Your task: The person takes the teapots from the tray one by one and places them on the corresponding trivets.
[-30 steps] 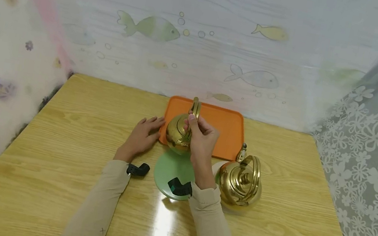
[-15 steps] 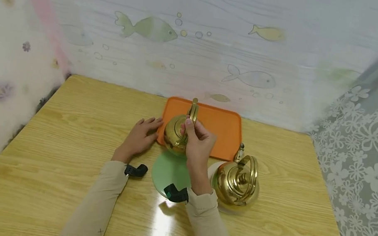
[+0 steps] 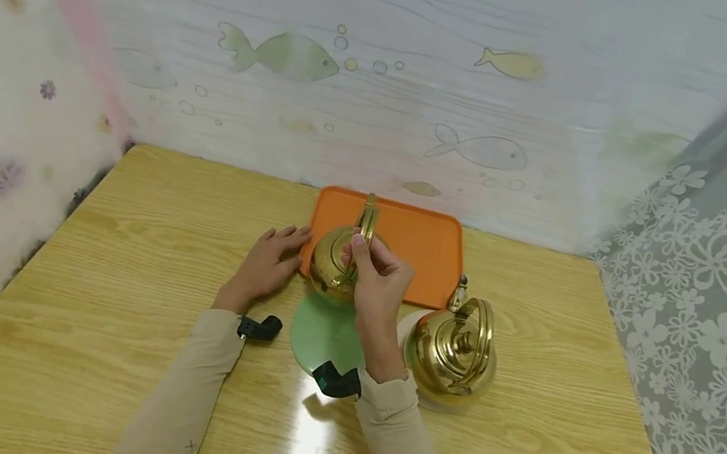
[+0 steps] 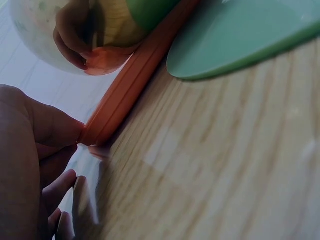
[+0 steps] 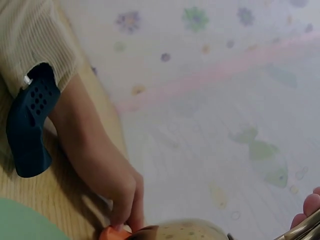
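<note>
My right hand (image 3: 383, 283) grips the arched handle of a gold kettle (image 3: 329, 257), whose body overlaps the front left part of an orange tray (image 3: 417, 257) in the head view. The kettle's spout points to the back. At the tray's left edge lies my left hand (image 3: 264, 270), fingers reaching forward. In the left wrist view the thumb of the left hand (image 4: 30, 125) touches the tray's corner (image 4: 115, 110), and the kettle's shiny side (image 4: 115, 25) shows close above. A green round plate (image 3: 326, 334) lies in front of the tray, partly hidden by the right wrist.
A second gold kettle (image 3: 451, 352) stands on a pale round plate (image 3: 411, 321) to the right of my right wrist. The wooden table (image 3: 555, 423) meets a fish-patterned wall covering (image 3: 366, 130) behind the tray. A lacy curtain (image 3: 719, 322) hangs at the right.
The kettle and my right hand have come slightly toward me and lower in the head view. My left hand stays at the tray's edge. The second kettle has not moved.
</note>
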`<state>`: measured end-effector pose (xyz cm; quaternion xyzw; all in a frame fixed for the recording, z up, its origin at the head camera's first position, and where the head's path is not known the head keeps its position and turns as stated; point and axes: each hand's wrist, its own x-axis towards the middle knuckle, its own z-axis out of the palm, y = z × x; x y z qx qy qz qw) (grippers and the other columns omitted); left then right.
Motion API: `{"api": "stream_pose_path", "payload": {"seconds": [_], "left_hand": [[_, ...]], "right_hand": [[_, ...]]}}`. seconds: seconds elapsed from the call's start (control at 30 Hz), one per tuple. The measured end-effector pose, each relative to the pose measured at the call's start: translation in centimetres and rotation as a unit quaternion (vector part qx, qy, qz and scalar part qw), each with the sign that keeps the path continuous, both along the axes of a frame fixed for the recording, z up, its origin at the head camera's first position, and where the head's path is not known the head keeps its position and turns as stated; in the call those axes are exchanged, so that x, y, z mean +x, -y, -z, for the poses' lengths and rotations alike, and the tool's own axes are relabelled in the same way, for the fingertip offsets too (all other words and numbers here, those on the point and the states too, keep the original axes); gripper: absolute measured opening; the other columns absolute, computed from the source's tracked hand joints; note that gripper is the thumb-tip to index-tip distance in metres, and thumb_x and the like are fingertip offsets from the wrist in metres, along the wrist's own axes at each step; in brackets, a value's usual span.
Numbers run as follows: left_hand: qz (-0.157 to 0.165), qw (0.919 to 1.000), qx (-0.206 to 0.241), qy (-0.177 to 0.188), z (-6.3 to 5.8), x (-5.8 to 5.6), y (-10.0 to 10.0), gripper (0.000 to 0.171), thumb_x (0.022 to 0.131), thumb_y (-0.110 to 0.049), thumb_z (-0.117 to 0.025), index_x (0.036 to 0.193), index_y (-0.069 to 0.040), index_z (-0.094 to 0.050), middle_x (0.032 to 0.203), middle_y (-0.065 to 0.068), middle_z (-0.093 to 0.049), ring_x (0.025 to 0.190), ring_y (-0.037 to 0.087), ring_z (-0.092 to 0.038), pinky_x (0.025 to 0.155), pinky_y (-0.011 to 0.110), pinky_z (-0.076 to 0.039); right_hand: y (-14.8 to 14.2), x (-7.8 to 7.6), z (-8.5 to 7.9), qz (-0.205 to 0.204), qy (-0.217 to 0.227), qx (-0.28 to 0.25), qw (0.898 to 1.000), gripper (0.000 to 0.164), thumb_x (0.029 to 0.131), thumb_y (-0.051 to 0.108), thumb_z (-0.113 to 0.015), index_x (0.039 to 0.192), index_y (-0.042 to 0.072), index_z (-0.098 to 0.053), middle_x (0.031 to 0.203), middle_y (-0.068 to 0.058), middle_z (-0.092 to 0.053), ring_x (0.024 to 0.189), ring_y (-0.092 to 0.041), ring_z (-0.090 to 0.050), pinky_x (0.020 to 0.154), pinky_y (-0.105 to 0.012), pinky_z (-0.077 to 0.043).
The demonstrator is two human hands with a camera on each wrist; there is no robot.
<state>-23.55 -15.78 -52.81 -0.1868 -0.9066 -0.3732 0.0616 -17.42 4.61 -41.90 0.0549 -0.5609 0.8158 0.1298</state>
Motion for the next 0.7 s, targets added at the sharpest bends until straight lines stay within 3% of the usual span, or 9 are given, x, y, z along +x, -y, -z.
{"api": "stream_pose_path", "payload": {"seconds": [0.7], "left_hand": [[0.004, 0.9999, 0.008, 0.009, 0.1, 0.0, 0.3, 0.05, 0.1, -0.014, -0.054, 0.148, -0.002, -0.052, 0.156, 0.012, -0.047, 0.149, 0.039, -0.035, 0.126, 0.056, -0.012]], "right_hand": [[-0.4, 2.1, -0.6, -0.015, 0.053, 0.002, 0.998, 0.033, 0.098, 0.005, -0.066, 0.115, -0.023, -0.065, 0.074, 0.002, -0.072, 0.065, -0.009, -0.067, 0.067, -0.022, -0.059]]}}
